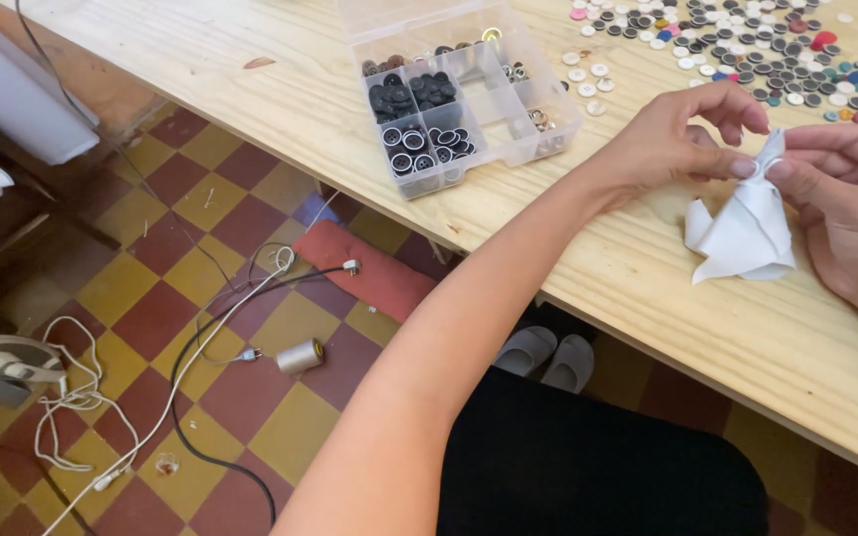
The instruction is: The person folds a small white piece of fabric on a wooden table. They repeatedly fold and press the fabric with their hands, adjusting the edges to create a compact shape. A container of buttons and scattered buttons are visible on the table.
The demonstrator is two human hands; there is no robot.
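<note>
From the head camera, the left hand (682, 134) and the right hand (841, 189) meet at about three o'clock over the wooden table (588, 268). The fingers of both are clamped on the top corner of a folded piece of white fabric (747, 228), whose lower part rests on the table just below the hands. At twelve o'clock sits a clear plastic organizer box (469, 94) with dark buttons in its compartments. Toward one o'clock, loose buttons (747, 50) of many colours lie scattered. On the checkered floor (201, 199), at seven o'clock, lie a spool of thread (300, 355) and tangled cables (191, 367).
</note>
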